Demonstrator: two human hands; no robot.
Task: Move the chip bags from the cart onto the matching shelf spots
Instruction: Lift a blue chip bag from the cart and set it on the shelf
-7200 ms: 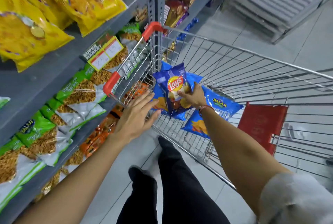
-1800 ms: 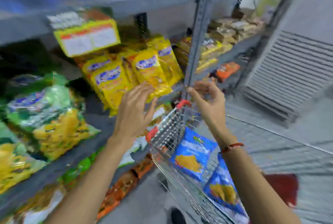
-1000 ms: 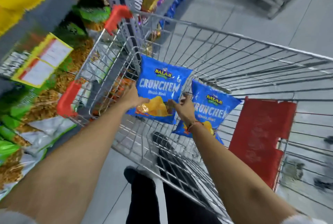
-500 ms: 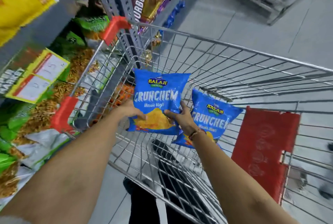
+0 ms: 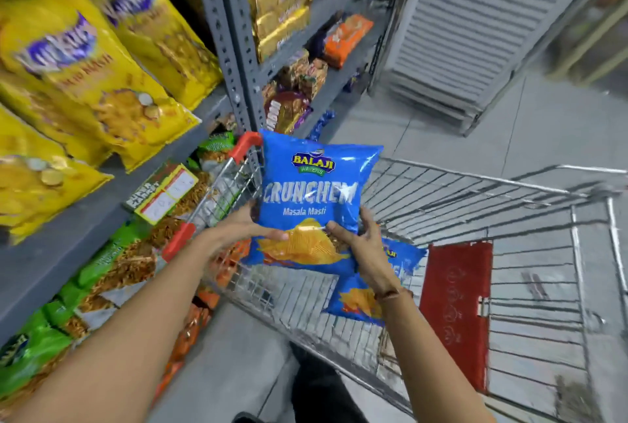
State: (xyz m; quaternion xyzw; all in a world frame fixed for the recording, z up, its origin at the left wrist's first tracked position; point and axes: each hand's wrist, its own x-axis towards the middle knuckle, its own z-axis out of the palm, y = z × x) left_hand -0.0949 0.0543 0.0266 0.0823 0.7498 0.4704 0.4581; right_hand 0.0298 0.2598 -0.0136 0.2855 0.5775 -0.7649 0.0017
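Setting: grey tiled shop floor beside tall grey metal shelving, with a white slatted panel leaning far beyond the grip.
Shelving: grey steel shelf boards run left of the grip; an upright perforated post stands just beyond the held bag.
Cart: silver wire shopping cart with red plastic corner caps sits under and to the right of the grip; its red fold-down seat flap lies well right of the hands.
Yellow stock: large yellow snack bags crowd the shelf above and left of the grip, blurred.
Green stock: green and clear bags of brown snack sticks fill the shelf below left of the grip.
Held bag: blue foil Balaji Crunchem Masala Masti chip bag, upright, label facing the camera, raised above the cart rim between both hands.
Second bag: matching blue chip bag in the cart, lying in the basket just below and behind the right wrist, partly hidden.
Left hand: left hand grips the held bag's lower left edge, thumb pressed across the front.
Right hand: right hand clasps the lower right edge, thumb on the front and fingers curled behind.
Price tag: yellow and red shelf label hangs on the shelf edge left of the grip.
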